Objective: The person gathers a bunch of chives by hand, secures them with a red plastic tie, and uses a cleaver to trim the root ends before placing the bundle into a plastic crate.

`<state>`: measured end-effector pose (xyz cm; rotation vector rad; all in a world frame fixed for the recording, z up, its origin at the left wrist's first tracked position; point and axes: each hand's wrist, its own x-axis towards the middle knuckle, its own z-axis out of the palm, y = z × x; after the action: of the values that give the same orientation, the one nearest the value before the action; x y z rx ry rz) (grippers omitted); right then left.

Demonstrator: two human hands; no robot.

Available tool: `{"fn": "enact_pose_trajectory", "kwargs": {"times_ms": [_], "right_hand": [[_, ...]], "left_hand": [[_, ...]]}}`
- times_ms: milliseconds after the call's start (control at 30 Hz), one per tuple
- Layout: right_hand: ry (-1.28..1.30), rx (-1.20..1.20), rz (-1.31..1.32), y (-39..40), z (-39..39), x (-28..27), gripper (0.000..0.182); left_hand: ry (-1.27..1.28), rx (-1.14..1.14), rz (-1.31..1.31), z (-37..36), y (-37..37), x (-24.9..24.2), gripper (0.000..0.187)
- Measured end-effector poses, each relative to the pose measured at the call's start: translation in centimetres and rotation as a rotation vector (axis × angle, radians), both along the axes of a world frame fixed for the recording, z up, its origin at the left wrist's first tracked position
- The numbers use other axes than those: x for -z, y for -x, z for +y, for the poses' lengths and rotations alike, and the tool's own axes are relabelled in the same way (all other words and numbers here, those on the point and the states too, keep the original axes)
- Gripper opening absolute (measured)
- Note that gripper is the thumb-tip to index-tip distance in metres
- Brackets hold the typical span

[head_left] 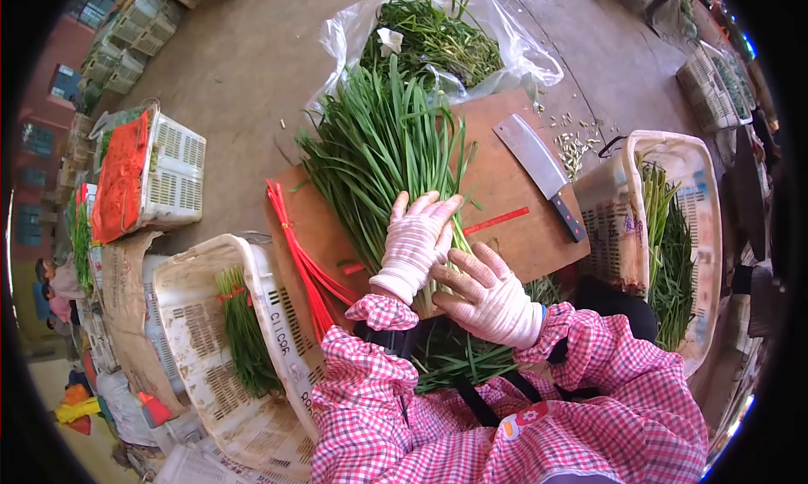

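Note:
A large bunch of garlic chives (379, 143) lies on a brown wooden board, leaf tips pointing away from me. My left hand (414, 244), in a striped white glove, rests on top of the lower stalks with its fingers stretched out. Beside it, my gloved right hand (490, 297) is close to the stalk ends, fingers apart and nothing visible in them. A cleaver (534, 160) with a dark handle lies on the right of the board (539, 240). Red ties (299, 252) lie along the left side, and a red strip (497, 220) is on the board.
Behind the board, a clear plastic bag (526, 50) holds loose greens. White crates stand at left (189, 273) and right (699, 198), with bundled greens inside. Cut stalk ends (575, 143) litter the floor. Loose leaves (463, 358) lie at my lap. A crate with red cloth (122, 177) stands further left.

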<state>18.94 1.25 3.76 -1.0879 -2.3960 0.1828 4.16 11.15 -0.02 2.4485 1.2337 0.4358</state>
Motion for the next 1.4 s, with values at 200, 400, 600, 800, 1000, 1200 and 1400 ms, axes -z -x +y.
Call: {"fn": "enact_pose_trajectory", "kwargs": {"times_ms": [200,400,600,800,1000,1200,1400], "right_hand": [[-0.059,0.02,-0.02,1.0,-0.1,0.3,0.016],[-0.072,-0.013,-0.012,0.0,-0.1,0.1,0.015],[-0.025,-0.037,0.002,-0.2,0.0,-0.6,0.019],[0.092,-0.003,0.227,-0.2,0.3,-1.4,0.021],[0.375,0.17,0.648,-0.7,0.2,-0.4,0.019],[1.071,0.311,1.3,-2.4,1.1,-0.6,0.013],[1.079,-0.608,0.239,-3.7,-0.7,-2.1,0.023]], "left_hand": [[-0.044,0.022,-0.075,0.2,1.1,1.2,0.039],[0.065,0.016,-0.025,-0.2,0.6,0.5,0.043],[0.029,0.045,0.06,-0.2,0.7,0.5,0.041],[0.145,-0.024,-0.175,-0.3,0.8,1.1,0.039],[0.04,-0.054,-0.206,-0.3,0.9,-0.1,0.033],[0.013,-0.055,-0.182,-0.3,0.8,-0.1,0.033],[-0.122,0.01,-0.053,-0.6,0.5,-0.1,0.036]]}}
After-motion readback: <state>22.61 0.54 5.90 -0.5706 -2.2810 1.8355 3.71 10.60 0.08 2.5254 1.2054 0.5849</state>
